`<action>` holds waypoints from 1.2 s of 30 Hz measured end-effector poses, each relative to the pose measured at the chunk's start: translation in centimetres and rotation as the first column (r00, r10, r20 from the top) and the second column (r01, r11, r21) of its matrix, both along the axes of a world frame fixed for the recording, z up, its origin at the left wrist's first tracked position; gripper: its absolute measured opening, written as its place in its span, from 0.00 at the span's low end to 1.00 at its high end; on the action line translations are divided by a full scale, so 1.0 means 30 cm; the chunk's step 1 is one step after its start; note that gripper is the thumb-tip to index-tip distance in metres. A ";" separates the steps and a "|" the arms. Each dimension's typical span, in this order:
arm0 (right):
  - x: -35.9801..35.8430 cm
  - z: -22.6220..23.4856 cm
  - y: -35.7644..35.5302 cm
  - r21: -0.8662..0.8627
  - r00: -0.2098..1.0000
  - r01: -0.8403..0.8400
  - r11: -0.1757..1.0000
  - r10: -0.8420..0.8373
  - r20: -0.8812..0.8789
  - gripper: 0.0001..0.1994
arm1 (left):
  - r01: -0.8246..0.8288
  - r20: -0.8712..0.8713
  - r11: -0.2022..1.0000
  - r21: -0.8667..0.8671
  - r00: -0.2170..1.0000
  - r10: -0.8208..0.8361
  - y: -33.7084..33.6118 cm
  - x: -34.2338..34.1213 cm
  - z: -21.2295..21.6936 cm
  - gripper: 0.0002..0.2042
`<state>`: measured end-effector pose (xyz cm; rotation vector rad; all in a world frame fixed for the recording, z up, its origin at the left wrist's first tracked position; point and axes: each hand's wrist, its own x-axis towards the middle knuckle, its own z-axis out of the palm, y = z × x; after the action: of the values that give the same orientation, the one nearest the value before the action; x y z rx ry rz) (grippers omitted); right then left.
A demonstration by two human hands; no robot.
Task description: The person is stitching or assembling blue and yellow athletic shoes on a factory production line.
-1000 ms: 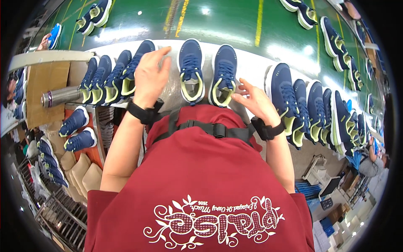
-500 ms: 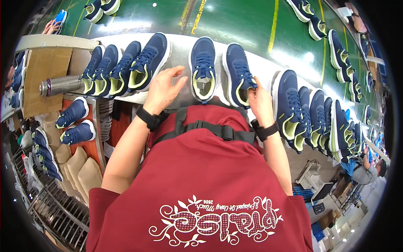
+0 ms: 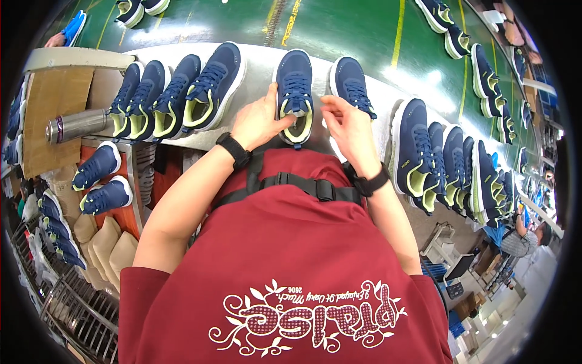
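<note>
A navy sneaker (image 3: pixel 296 79) with navy laces, pale-green lining and white sole stands on the metal ledge in front of me, toe pointing away. My left hand (image 3: pixel 259 120) grips its left side, fingers along the outer edge and thumb at the collar opening. Just right of that opening is my right hand (image 3: pixel 351 128), its fingers bent and thumb apart, with nothing visible in them. Behind this hand a second navy sneaker (image 3: pixel 350 82) stands on the ledge; the hand hides much of its heel part. I wear a black band on each wrist.
More navy sneakers line the ledge (image 3: pixel 260 67) on the left (image 3: pixel 217 79) and right (image 3: pixel 414 142). A metal flask (image 3: pixel 79 125) lies at the left. Beyond runs a green belt (image 3: pixel 345 30) carrying other shoes. Another person's hand (image 3: pixel 56 40) holds a blue shoe at the far left.
My right hand has let go of the right sneaker and moved left toward the other one. My left hand has moved right and taken hold of the left sneaker.
</note>
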<state>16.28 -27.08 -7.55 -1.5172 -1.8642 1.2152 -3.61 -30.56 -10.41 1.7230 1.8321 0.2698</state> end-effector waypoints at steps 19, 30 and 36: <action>-0.039 -0.024 0.060 -0.062 0.999 -0.029 0.998 0.031 0.038 0.10 | 0.069 0.042 0.997 0.029 0.997 -0.070 -0.054 0.052 -0.049 0.39; -0.103 -0.062 -0.025 0.493 0.959 -0.193 0.848 0.055 0.280 0.21 | 0.095 -0.005 0.992 0.085 0.996 -0.095 -0.082 0.036 -0.043 0.40; -0.027 -0.007 -0.008 0.031 0.978 -0.116 0.993 0.109 0.180 0.17 | 0.087 0.132 0.994 -0.064 0.988 -0.078 -0.066 -0.010 0.012 0.37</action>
<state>15.47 -27.31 -7.77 -1.5606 -2.1034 1.1137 -3.91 -32.55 -10.04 1.6884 1.6547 0.2736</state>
